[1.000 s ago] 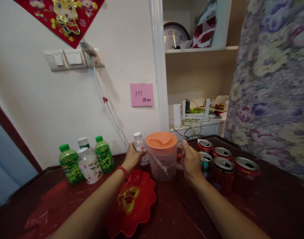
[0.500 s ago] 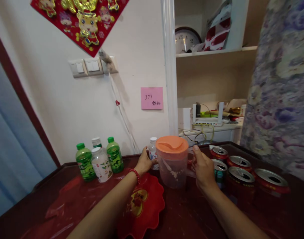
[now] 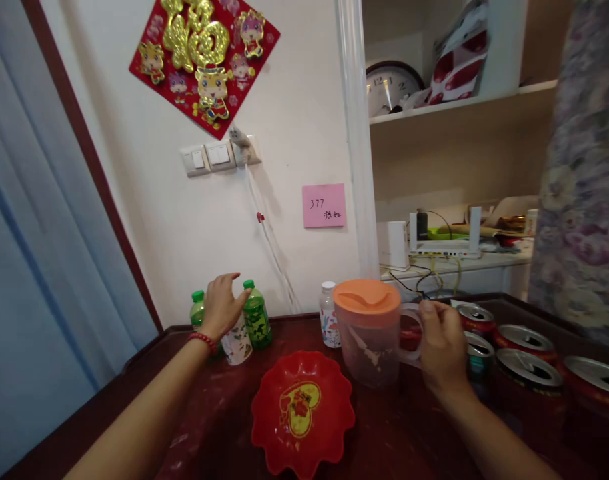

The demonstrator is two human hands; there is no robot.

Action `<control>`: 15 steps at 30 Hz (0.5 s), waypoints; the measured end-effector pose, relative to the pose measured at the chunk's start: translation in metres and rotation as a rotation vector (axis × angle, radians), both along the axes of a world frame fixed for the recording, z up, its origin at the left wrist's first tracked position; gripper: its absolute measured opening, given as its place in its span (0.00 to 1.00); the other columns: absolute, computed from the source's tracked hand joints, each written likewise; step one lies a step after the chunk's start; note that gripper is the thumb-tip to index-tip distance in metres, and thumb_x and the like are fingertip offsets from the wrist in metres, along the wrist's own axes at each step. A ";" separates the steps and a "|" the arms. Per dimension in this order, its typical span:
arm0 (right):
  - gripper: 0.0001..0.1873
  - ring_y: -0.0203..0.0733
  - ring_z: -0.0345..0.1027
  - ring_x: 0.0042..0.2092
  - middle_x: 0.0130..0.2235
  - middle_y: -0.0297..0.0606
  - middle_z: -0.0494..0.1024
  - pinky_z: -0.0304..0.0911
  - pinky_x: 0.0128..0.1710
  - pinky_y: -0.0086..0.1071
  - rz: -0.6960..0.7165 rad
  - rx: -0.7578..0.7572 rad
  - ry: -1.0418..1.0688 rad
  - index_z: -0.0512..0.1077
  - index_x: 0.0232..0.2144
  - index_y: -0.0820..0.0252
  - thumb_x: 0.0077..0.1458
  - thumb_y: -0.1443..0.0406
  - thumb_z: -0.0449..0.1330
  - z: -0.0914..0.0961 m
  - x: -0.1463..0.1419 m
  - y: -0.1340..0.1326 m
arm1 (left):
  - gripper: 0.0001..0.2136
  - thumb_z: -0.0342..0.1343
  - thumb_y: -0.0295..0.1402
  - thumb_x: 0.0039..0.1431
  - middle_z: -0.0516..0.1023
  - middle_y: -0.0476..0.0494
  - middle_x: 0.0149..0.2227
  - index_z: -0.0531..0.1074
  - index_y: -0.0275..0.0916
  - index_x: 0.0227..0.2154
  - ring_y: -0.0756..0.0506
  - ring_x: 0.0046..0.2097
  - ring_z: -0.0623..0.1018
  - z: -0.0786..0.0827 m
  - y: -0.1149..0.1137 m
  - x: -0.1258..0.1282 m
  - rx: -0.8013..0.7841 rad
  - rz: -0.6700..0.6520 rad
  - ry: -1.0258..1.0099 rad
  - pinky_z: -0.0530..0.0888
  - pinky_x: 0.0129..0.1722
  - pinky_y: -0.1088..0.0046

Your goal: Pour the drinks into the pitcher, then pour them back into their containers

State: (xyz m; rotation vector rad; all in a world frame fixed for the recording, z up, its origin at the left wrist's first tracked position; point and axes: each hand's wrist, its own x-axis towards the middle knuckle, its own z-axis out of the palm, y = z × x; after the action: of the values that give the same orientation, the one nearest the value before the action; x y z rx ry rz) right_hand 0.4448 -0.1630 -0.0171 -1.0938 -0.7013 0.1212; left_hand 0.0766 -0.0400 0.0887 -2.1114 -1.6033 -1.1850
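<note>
My left hand (image 3: 223,308) is over a clear bottle with a leaf-patterned label (image 3: 237,343), hiding its top. Its thumb and fingers are apart; whether they touch the bottle is unclear. Green-capped bottles (image 3: 257,317) (image 3: 197,308) stand on either side. My right hand (image 3: 442,343) is closed at the handle of a translucent pitcher (image 3: 369,353) with an orange lid (image 3: 367,297). The pitcher stands upright on the dark red table. Just left of it is a white-capped bottle (image 3: 329,317). A red scalloped plate (image 3: 329,427) lies in front, between my forearms.
Several opened drink cans (image 3: 529,370) stand right of my right hand. Behind the table, a shelf holds a white router (image 3: 444,250) with cables. A pink note (image 3: 324,205) is on the wall, and a white cord (image 3: 269,243) hangs from the socket.
My left hand has left the white-capped bottle beside the pitcher and moved left to the bottle group. My right hand stays at the pitcher's handle. The camera view has shifted.
</note>
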 end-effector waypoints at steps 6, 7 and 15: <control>0.21 0.52 0.64 0.50 0.47 0.45 0.69 0.59 0.51 0.45 -0.195 0.132 -0.159 0.67 0.39 0.59 0.58 0.47 0.57 0.020 0.006 -0.008 | 0.23 0.57 0.41 0.53 0.76 0.27 0.50 0.72 0.32 0.50 0.26 0.54 0.73 -0.022 -0.007 -0.039 -0.104 0.039 0.181 0.66 0.55 0.47; 0.20 0.52 0.64 0.51 0.48 0.45 0.69 0.59 0.52 0.45 -0.210 0.160 -0.175 0.66 0.39 0.58 0.59 0.48 0.57 0.027 0.006 -0.012 | 0.24 0.58 0.41 0.52 0.75 0.28 0.50 0.71 0.32 0.50 0.28 0.53 0.73 -0.026 -0.009 -0.042 -0.117 0.026 0.195 0.67 0.55 0.49; 0.12 0.51 0.67 0.50 0.44 0.44 0.71 0.58 0.55 0.49 -0.021 0.439 -0.202 0.67 0.38 0.55 0.59 0.55 0.60 0.083 -0.022 -0.053 | 0.27 0.54 0.43 0.56 0.70 0.33 0.52 0.67 0.33 0.56 0.33 0.55 0.72 -0.046 -0.026 -0.050 -0.118 -0.025 0.106 0.68 0.57 0.55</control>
State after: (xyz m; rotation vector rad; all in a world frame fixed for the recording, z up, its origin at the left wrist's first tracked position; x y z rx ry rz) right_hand 0.4224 -0.2156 0.0660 -0.6965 -0.8493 -0.1591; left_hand 0.0263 -0.0657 0.0431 -2.2322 -1.6417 -0.9898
